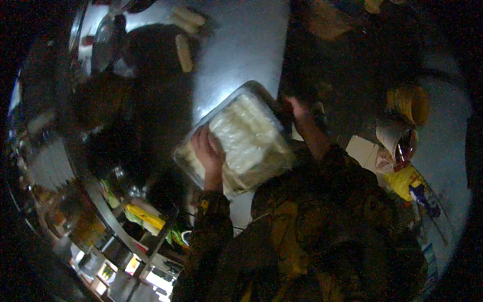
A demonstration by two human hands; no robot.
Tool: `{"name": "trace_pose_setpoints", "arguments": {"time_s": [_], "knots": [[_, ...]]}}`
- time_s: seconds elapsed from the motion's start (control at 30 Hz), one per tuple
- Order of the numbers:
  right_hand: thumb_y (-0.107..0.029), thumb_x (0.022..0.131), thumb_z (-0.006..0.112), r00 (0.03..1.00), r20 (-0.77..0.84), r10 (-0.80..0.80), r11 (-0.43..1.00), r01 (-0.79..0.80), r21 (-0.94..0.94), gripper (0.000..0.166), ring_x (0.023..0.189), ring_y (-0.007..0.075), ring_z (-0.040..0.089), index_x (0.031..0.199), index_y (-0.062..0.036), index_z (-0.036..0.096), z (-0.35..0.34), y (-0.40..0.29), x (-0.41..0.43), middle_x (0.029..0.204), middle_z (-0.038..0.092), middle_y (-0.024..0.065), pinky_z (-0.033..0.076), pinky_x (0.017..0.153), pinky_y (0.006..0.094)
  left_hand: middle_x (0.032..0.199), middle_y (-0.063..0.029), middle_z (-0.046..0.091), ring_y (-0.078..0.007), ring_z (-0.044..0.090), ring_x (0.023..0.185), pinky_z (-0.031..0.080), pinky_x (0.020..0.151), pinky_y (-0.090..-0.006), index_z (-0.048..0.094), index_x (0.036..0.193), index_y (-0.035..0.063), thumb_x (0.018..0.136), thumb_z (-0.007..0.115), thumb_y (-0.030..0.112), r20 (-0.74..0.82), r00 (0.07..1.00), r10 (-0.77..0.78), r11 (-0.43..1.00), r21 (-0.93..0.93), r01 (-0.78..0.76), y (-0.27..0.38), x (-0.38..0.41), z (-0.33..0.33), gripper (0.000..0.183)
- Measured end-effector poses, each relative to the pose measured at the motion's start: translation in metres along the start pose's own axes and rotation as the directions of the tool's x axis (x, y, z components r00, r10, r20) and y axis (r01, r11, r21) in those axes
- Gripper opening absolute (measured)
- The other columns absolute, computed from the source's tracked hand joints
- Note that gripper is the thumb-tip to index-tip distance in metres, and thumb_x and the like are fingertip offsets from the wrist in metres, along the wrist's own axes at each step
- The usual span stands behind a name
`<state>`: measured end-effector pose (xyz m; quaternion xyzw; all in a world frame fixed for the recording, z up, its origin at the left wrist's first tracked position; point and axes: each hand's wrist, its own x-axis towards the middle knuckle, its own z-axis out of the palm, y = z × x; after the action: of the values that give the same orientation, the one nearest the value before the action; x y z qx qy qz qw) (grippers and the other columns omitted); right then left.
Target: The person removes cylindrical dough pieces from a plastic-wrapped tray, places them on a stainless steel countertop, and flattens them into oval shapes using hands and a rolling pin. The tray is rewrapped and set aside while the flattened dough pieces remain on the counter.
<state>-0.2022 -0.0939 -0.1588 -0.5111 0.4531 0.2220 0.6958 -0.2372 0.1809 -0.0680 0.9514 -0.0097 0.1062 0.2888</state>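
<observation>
A clear plastic container [285, 151] with rounded corners lies tilted in front of my body. Pale, whitish pieces [243, 128] under a glossy, film-like surface fill much of it; the dim light hides what they are. My left hand [207, 149] grips the container's left side, fingers reaching over its rim. Beyond the opposite side is my right hand [298, 109], close to the rim. Darkness around its fingers hides whether it touches the container or holds something.
Pale elongated pieces [183, 53] lie on a shiny light worktop [241, 41] ahead. At right are a yellow-and-purple package [407, 185], a tipped cylindrical container [396, 139] and a bundle of yellowish strands [408, 104]. A curved metal edge [113, 222] runs along the lower left.
</observation>
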Motion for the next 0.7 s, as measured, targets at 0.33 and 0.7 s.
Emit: {"name": "trace_pose_setpoints", "arguments": {"time_s": [0.33, 0.7], "knots": [[-0.024, 0.091, 0.050, 0.931, 0.315, -0.183, 0.718, -0.093, 0.690, 0.035, 0.097, 0.0178, 0.049, 0.120, -0.0052, 0.051, 0.047, 0.141, 0.179, 0.107, 0.054, 0.0047, 0.041, 0.087, 0.0313, 0.110, -0.0210, 0.051, -0.0371, 0.049, 0.099, 0.041, 0.085, -0.0432, 0.049, 0.117, 0.0002, 0.092, 0.040, 0.018, 0.079, 0.990, -0.114, 0.988, 0.115, 0.105, -0.039, -0.006, 0.000, 0.033], [-0.026, 0.088, 0.052, 0.940, 0.284, -0.191, 0.874, 0.031, 0.485, 0.035, 0.094, 0.0181, 0.051, 0.117, -0.0058, 0.052, 0.033, 0.036, 0.153, 0.106, 0.054, 0.0055, 0.042, 0.084, 0.0325, 0.112, -0.0186, 0.054, -0.0353, 0.051, 0.103, 0.041, 0.089, -0.0399, 0.050, 0.118, 0.0002, 0.088, 0.043, 0.009, 0.070, 0.992, -0.104, 0.984, 0.154, 0.092, -0.017, 0.016, 0.006, 0.032]]}}
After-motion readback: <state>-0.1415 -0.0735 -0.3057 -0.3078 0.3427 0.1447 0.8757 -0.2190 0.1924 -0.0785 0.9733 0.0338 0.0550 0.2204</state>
